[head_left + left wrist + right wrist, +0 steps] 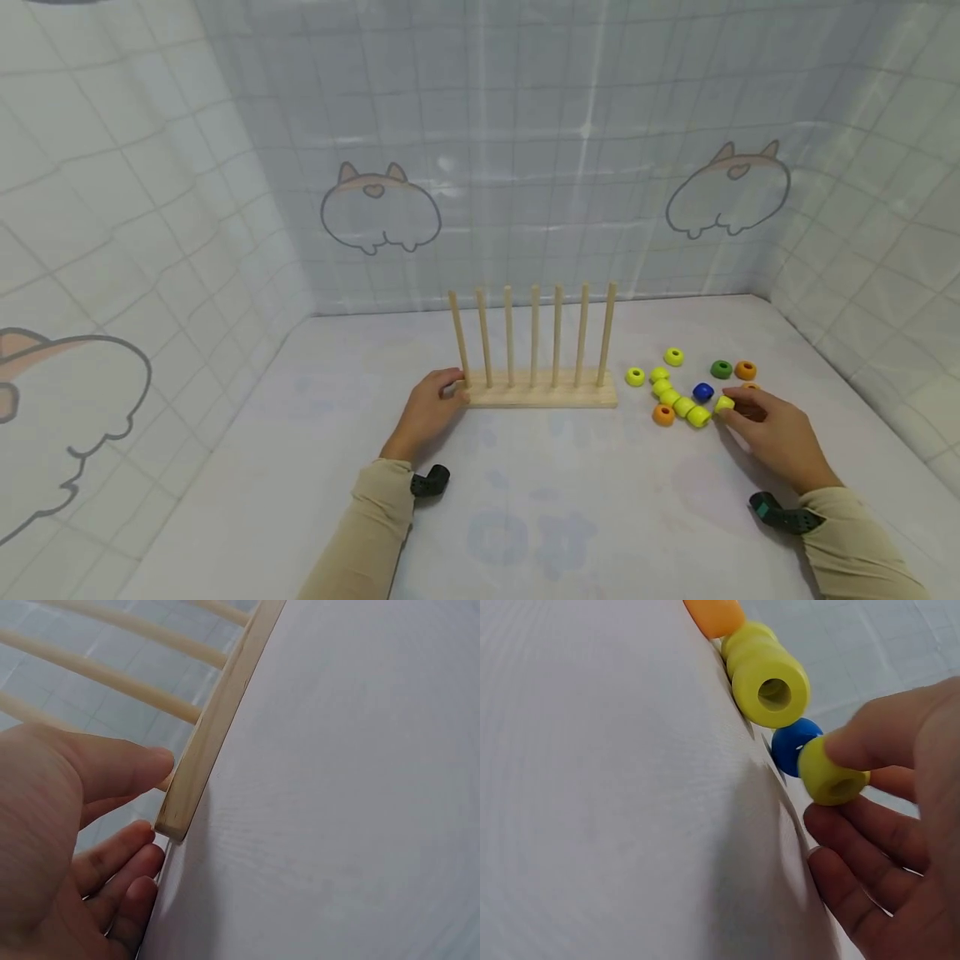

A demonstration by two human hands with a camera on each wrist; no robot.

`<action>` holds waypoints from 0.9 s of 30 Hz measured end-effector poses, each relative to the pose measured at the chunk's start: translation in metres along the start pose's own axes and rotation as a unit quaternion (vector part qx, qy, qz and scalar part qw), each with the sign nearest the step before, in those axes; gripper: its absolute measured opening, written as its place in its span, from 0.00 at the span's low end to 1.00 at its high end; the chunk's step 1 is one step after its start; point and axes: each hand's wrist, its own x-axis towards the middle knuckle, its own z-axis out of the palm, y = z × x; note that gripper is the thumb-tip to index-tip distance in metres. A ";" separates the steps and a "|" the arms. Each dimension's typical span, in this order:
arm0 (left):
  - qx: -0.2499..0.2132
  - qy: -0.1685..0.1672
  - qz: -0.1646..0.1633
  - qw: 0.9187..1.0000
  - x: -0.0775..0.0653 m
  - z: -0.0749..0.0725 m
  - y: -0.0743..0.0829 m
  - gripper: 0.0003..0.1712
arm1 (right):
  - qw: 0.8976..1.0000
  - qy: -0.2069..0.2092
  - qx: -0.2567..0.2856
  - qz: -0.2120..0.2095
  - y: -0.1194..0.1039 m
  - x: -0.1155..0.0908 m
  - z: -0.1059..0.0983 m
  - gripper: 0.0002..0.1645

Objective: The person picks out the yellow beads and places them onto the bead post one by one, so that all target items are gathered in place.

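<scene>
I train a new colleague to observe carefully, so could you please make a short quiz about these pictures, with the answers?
1. Multiple choice: what colour is the bead that the right hand pinches?
A) blue
B) yellow
C) orange
2. True or false: all seven pegs are bare.
3. Short answer: in the head view, at which end of the wooden base is the left hand?

Key:
1. B
2. True
3. The left end

Booth-like, rm type unclear: grid-print sheeting [525, 108] 3 sides w/ cartoon animals [381, 217].
</scene>
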 end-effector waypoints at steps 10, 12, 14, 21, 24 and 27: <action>0.001 -0.008 -0.021 1.000 0.001 0.001 0.002 0.27 | 0.995 0.042 0.086 0.037 -0.002 0.002 -0.004 0.30; 0.002 -0.008 -0.021 1.000 0.002 0.001 0.001 0.27 | 0.993 0.038 0.105 0.046 -0.003 0.002 -0.003 0.31; 0.003 -0.009 -0.024 1.000 0.001 0.002 0.001 0.27 | 0.990 0.033 0.123 0.053 -0.004 0.003 -0.001 0.32; -0.003 -0.008 -0.028 1.000 0.001 0.002 0.002 0.26 | 0.986 0.039 0.155 0.055 -0.013 0.007 0.000 0.33; -0.003 -0.012 -0.035 0.999 0.001 0.002 0.002 0.26 | 0.984 0.041 0.164 0.051 -0.018 0.010 0.001 0.32; -0.002 -0.012 -0.035 0.999 0.002 0.002 0.003 0.25 | 0.983 0.042 0.176 0.043 -0.022 0.013 0.001 0.32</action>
